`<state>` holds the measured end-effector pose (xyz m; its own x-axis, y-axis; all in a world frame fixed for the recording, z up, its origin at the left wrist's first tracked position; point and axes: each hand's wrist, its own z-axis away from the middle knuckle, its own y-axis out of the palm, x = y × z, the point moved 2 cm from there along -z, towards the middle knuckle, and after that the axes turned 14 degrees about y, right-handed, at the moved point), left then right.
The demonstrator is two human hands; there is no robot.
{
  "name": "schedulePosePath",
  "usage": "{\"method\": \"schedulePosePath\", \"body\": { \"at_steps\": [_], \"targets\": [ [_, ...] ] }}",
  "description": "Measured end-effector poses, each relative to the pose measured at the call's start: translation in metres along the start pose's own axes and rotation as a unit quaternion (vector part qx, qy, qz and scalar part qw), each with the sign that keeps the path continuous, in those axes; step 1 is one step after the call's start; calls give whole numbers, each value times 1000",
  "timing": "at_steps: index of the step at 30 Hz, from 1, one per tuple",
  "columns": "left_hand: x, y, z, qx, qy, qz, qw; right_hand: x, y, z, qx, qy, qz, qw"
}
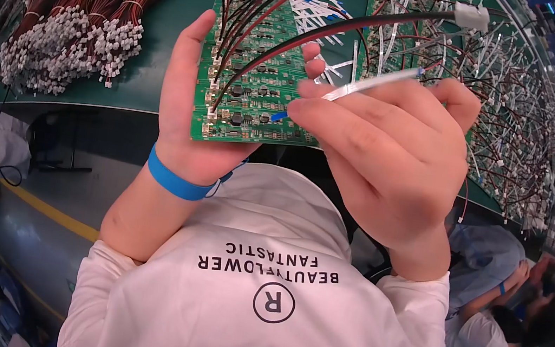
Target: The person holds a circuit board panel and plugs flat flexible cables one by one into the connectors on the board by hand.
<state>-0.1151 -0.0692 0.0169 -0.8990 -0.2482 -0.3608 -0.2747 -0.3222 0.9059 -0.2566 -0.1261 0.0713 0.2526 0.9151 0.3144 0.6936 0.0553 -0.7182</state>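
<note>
My left hand (pixel 188 104), with a blue band at the wrist, holds a green circuit board panel (pixel 251 109) from below and along its left edge. Red and black wires (pixel 296 42) rise from connectors on the board's left side; one pair arches right to a white plug (pixel 471 17). Between the thumb and fingers of my right hand (pixel 395 144) is a white flat cable (pixel 371 84) with blue ends. Its lower blue end lies over the board's lower components. Whether that end touches the board cannot be made out.
Bundles of red and black wires with white plugs (pixel 78 25) lie on the green table (pixel 162 36) at left. White flat cables (pixel 315 8) lie behind the board. Wired boards (pixel 511 128) fill the right side. Another person (pixel 481 337) is at lower right.
</note>
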Motion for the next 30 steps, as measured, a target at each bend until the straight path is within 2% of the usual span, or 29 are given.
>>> {"method": "schedulePosePath", "body": {
  "at_steps": [5,7,10,12,14,17,22,25,26,29,30],
  "targets": [
    [0,2,1,-21,-13,26,999,-6,4,0,19,75,-146,986],
    [1,-2,2,18,-12,39,999,-9,8,4,29,121,-213,969],
    [0,-5,3,25,-12,54,998,-9,14,11,44,210,-315,925],
    [1,-4,3,9,-9,44,999,-6,19,13,37,267,-413,870],
    [1,1,4,-14,0,16,1000,-6,23,15,33,276,-452,848],
    [2,-1,4,32,-23,4,999,-5,28,17,29,247,-470,847],
    [6,-4,6,79,-44,49,995,7,30,20,-6,291,-543,787],
    [6,-12,3,164,-59,125,977,6,22,17,15,326,-567,756],
    [6,-16,2,193,-69,187,961,6,18,16,38,350,-562,748],
    [7,-6,5,113,-55,78,989,9,18,18,35,366,-600,711],
    [7,-1,7,70,-48,35,996,6,18,19,40,351,-594,723]
  ]
}}
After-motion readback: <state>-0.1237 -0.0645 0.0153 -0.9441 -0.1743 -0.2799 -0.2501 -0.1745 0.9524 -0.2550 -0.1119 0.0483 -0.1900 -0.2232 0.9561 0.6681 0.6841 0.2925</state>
